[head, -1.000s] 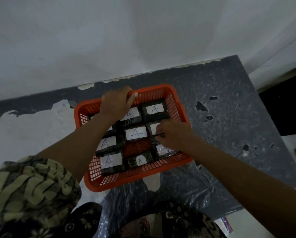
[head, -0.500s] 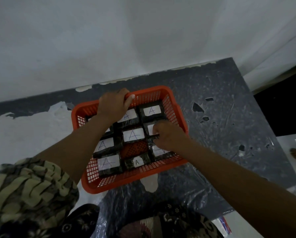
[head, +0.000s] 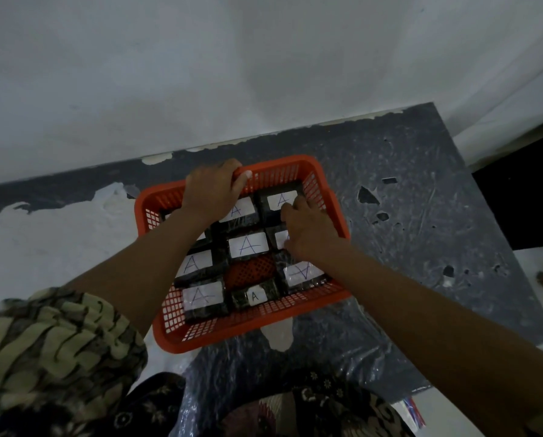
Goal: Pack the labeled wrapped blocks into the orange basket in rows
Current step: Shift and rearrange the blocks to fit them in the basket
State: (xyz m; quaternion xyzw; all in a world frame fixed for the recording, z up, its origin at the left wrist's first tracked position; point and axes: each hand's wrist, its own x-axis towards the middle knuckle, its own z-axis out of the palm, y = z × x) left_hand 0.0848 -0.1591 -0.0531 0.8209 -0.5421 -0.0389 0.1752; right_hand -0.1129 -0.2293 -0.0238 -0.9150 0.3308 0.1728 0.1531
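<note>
Squaring up the rows in the orange basket [head: 257, 334]

The left hand [head: 212, 190] is gripping the basket's far rim; the right hand [head: 308, 230], fingers curled, is pressing the far-right wrapped block [head: 281, 200]. Better to be nudging blocks flush, closing the bare middle gap.

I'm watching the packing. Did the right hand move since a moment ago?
Yes. The right hand slid toward the far end of the orange basket, from the middle right block up to the far right block.
</note>
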